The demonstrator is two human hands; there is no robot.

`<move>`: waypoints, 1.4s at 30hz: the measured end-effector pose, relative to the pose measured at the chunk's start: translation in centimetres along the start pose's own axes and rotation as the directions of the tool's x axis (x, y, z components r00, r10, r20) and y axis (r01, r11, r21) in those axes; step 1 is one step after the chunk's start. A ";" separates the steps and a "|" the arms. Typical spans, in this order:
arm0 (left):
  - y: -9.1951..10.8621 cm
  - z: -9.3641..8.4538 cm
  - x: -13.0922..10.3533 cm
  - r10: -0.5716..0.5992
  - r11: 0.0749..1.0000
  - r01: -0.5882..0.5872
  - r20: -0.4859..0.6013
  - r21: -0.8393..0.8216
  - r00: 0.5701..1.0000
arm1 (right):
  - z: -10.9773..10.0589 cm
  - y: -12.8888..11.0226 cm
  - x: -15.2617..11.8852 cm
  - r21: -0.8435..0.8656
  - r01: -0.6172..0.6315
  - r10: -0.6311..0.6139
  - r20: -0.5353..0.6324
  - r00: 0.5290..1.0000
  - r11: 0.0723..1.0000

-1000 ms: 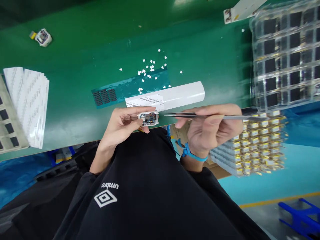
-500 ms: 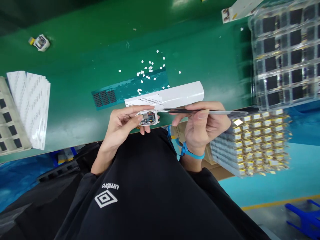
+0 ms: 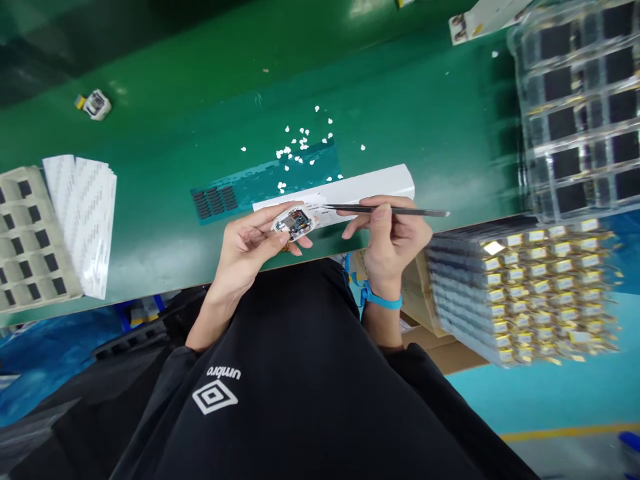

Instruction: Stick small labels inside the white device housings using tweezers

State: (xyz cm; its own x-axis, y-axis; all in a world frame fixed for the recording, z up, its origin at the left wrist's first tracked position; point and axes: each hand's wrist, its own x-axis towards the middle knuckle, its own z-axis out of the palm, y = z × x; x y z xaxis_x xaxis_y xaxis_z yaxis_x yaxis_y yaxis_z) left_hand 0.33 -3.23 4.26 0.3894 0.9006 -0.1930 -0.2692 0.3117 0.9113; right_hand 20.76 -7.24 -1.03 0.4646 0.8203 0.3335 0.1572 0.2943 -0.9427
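Note:
Between the thumb and fingers of my left hand [image 3: 250, 243] is a small white device housing [image 3: 294, 223] with its circuit board facing up. My right hand [image 3: 393, 237] grips a pair of dark metal tweezers [image 3: 400, 211], whose tips point left and sit just right of the housing. Whether the tips hold anything is too small to tell. Beneath both hands, near the table's front edge, lies a white strip of backing paper [image 3: 385, 180] with print on its left part. A blue band circles my right wrist.
Small white pieces [image 3: 300, 143] lie scattered beyond the strip, by a teal sheet [image 3: 260, 175] with black pads [image 3: 214, 200]. Left are white printed sheets [image 3: 93, 220], a compartment tray [image 3: 43, 240] and another housing [image 3: 97, 105]. Right are a clear tray [image 3: 580, 120] and stacked yellow-tabbed parts [image 3: 540, 287].
The housing has tilted in my left hand, its right side raised. My right hand and the tweezers have shifted slightly left and up, and the tweezers have turned in the grip.

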 end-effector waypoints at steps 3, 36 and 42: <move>-0.1 0.1 0.0 0.005 1.000 -0.005 0.001 0.021 1.000 | 0.2 1.3 -0.2 0.019 -0.040 0.040 0.002 0.999 0.999; 1.5 4.7 30.9 0.124 0.195 -0.137 0.114 0.971 0.986 | 0.7 2.9 0.0 -0.161 -0.059 0.050 -0.056 0.997 0.985; 1.1 11.3 35.8 0.177 0.190 -0.110 0.076 0.976 0.981 | 0.5 2.9 0.4 -0.176 -0.030 0.003 -0.155 0.988 0.984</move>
State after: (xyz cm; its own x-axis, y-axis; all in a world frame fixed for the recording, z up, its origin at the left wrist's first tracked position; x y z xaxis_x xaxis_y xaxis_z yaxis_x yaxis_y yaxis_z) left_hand 23.91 25.89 2.44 0.4011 0.9160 -0.0004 0.7655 -0.3350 0.5493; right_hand 20.99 -5.86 -3.61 0.5943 0.7353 0.3257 0.2941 0.1783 -0.9390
